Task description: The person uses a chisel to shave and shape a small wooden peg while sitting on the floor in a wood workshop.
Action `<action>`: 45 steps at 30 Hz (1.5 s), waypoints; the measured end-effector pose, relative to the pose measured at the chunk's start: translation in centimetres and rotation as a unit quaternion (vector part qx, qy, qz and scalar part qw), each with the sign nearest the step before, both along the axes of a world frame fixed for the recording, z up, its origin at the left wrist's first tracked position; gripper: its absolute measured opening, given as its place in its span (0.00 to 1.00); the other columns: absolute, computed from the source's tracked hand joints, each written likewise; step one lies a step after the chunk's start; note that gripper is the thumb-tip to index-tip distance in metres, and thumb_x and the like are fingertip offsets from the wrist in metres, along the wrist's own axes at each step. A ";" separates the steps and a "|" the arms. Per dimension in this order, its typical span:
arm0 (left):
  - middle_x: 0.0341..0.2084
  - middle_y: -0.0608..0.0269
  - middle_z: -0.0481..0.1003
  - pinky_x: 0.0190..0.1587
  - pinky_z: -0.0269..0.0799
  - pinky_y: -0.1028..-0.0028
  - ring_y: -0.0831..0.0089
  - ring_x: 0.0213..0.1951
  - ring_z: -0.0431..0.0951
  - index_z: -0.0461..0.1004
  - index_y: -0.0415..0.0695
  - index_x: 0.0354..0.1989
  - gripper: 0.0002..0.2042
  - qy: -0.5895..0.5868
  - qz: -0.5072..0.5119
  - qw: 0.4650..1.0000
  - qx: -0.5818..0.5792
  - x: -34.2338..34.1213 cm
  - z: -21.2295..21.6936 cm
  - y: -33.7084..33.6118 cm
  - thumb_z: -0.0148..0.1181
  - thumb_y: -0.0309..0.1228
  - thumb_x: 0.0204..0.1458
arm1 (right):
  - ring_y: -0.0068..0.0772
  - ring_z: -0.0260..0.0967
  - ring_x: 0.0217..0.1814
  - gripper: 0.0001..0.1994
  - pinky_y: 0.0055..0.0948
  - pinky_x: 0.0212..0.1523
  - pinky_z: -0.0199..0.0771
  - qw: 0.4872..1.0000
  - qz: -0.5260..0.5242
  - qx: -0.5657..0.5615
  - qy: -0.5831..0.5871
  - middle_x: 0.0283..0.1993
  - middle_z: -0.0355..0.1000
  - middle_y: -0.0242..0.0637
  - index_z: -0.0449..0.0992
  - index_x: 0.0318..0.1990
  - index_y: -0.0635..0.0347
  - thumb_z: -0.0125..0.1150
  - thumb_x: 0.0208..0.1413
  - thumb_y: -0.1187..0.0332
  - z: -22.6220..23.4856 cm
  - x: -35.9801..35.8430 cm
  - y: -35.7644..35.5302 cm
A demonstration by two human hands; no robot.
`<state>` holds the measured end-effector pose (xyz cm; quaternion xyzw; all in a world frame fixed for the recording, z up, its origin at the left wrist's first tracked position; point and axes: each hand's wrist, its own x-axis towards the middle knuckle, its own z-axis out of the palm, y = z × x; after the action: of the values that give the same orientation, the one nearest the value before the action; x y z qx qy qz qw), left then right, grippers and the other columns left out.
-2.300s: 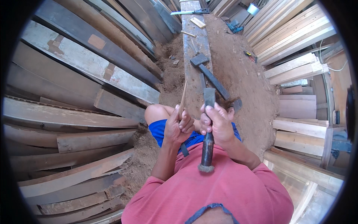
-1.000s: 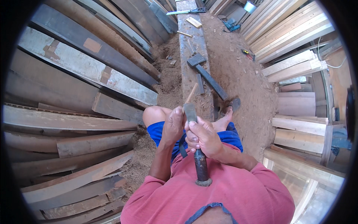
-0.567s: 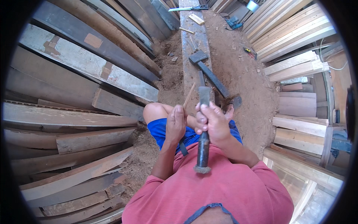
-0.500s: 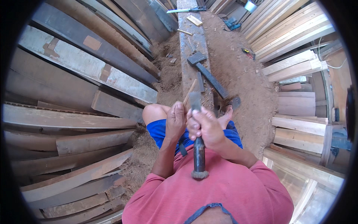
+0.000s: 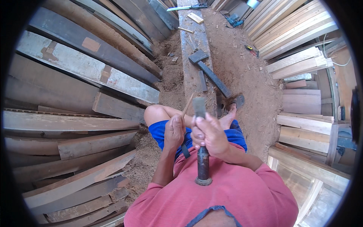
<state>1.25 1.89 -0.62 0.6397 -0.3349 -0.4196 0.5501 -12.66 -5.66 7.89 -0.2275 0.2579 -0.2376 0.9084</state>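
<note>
Between stacked boards (image 5: 124, 81): worn plank (image 5: 191, 77), sawdust (image 5: 251, 100) | left hand (image 5: 175, 130) pinching stick (image 5: 187, 105) | right hand (image 5: 210, 135) gripping chisel (image 5: 203, 164)

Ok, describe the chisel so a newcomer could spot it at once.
Find the pink shirt at lower middle, then the right hand in front of it. That hand grips the chisel, grey blade away from the shirt, dark handle over it. Its broad flat blade sets it apart from the thin wooden stick in the left hand.

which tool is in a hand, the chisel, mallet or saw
The chisel, gripped in the right hand; the mallet and saw lie on the bench.
</note>
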 end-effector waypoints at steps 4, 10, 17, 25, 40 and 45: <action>0.18 0.70 0.62 0.25 0.57 0.74 0.78 0.22 0.60 0.64 0.42 0.25 0.21 -0.061 0.024 0.995 -0.076 0.1 2.9 -3.1 0.35 0.41 0.68 | 0.16 0.52 0.15 0.09 0.23 0.19 0.62 0.997 0.073 0.009 -0.005 0.19 0.54 0.23 0.64 0.39 0.55 0.43 0.67 0.62 -0.2 1.2 0.0; 0.15 0.69 0.61 0.22 0.56 0.72 0.78 0.19 0.60 0.63 0.41 0.23 0.22 -0.128 -0.053 0.987 -0.083 1.1 2.4 -1.4 0.35 0.40 0.68 | 0.16 0.52 0.14 0.09 0.23 0.19 0.62 0.999 0.045 -0.022 0.005 0.18 0.53 0.23 0.63 0.40 0.55 0.43 0.67 0.61 0.6 -0.1 0.1; 0.12 0.69 0.59 0.19 0.52 0.78 0.81 0.15 0.55 0.61 0.46 0.21 0.22 0.103 0.000 0.994 -0.036 -0.7 -0.6 3.3 0.37 0.43 0.68 | 0.16 0.50 0.13 0.10 0.21 0.16 0.61 0.980 -0.118 -0.163 0.010 0.17 0.55 0.25 0.63 0.39 0.59 0.46 0.67 0.62 1.5 -2.4 -2.8; 0.09 0.75 0.54 0.15 0.46 0.79 0.83 0.12 0.50 0.67 0.44 0.25 0.24 0.403 -0.100 0.907 -0.066 -1.5 1.5 0.8 0.37 0.48 0.67 | 0.10 0.55 0.16 0.09 0.16 0.17 0.58 0.952 -0.027 -0.277 0.126 0.19 0.61 0.22 0.74 0.43 0.61 0.55 0.63 0.65 -0.9 -0.3 -5.9; 0.16 0.71 0.63 0.18 0.53 0.82 0.84 0.16 0.58 0.69 0.46 0.36 0.10 0.434 -0.074 0.895 -0.069 -1.7 1.3 -1.7 0.47 0.37 0.65 | 0.14 0.60 0.19 0.10 0.18 0.18 0.64 0.970 -0.119 -0.198 0.077 0.28 0.66 0.30 0.65 0.49 0.60 0.45 0.66 0.65 -2.2 0.1 -5.1; 0.18 0.71 0.67 0.18 0.57 0.83 0.84 0.17 0.62 0.69 0.47 0.35 0.08 0.446 -0.032 0.892 -0.071 -1.0 0.4 -2.6 0.48 0.35 0.65 | 0.18 0.60 0.18 0.08 0.23 0.20 0.69 0.998 -0.065 0.002 -0.020 0.29 0.65 0.30 0.64 0.47 0.57 0.43 0.67 0.65 -2.3 0.3 -3.4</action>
<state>0.23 -0.70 -0.26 0.3331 -0.1035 -0.6534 0.6718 -12.36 -9.08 5.64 -0.2041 0.2544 -0.3004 0.8963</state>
